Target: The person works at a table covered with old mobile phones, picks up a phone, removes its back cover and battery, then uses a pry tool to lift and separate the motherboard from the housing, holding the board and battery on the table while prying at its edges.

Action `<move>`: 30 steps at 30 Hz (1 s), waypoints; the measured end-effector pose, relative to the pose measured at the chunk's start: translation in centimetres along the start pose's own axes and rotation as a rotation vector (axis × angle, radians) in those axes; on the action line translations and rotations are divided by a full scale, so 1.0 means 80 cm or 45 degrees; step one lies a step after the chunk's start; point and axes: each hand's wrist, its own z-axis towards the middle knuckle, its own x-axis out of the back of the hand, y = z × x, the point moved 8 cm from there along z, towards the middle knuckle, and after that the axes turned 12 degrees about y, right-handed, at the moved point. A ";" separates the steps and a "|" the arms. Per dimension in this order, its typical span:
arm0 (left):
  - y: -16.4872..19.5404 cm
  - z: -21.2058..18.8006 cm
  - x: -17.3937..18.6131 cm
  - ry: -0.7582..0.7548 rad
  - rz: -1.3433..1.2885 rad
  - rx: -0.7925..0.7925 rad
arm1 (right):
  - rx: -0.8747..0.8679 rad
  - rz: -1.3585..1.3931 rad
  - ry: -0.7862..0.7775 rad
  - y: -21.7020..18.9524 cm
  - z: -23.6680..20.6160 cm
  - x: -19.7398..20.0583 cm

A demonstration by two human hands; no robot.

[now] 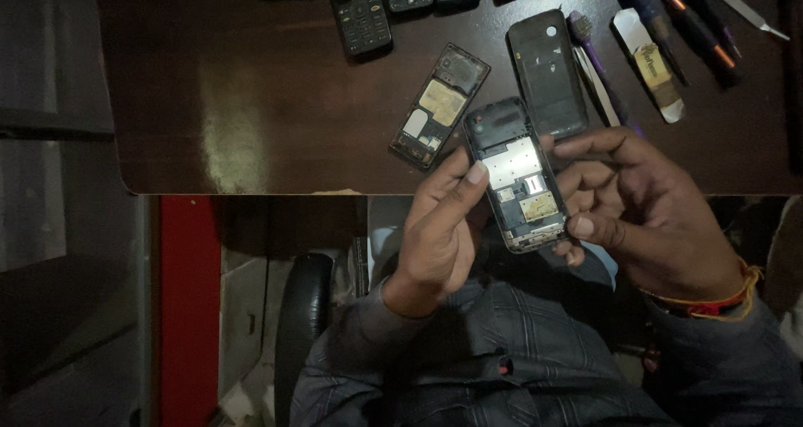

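I hold an opened mobile phone with its back cover off, the circuit board and metal shields showing, over the near edge of a dark wooden table. My left hand grips its left edge, thumb on the board's side. My right hand holds the right edge and bottom corner with fingers curled around it. A second stripped phone frame lies on the table just beyond my left hand. A black back cover lies beyond the held phone.
Several keypad phones lie along the table's far edge. Screwdrivers, a purple brush, tweezers and a white strip-shaped piece lie at the far right. A red panel and a chair arm sit below the table.
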 end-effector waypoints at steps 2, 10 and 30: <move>0.000 -0.001 -0.001 -0.020 0.000 -0.001 | 0.011 -0.032 0.005 -0.001 0.000 0.000; 0.034 0.002 0.003 0.108 0.397 -0.282 | 0.092 -0.348 0.155 -0.006 -0.002 0.006; 0.108 -0.005 0.026 0.673 2.086 -1.382 | 0.552 -0.904 0.424 -0.002 0.027 -0.008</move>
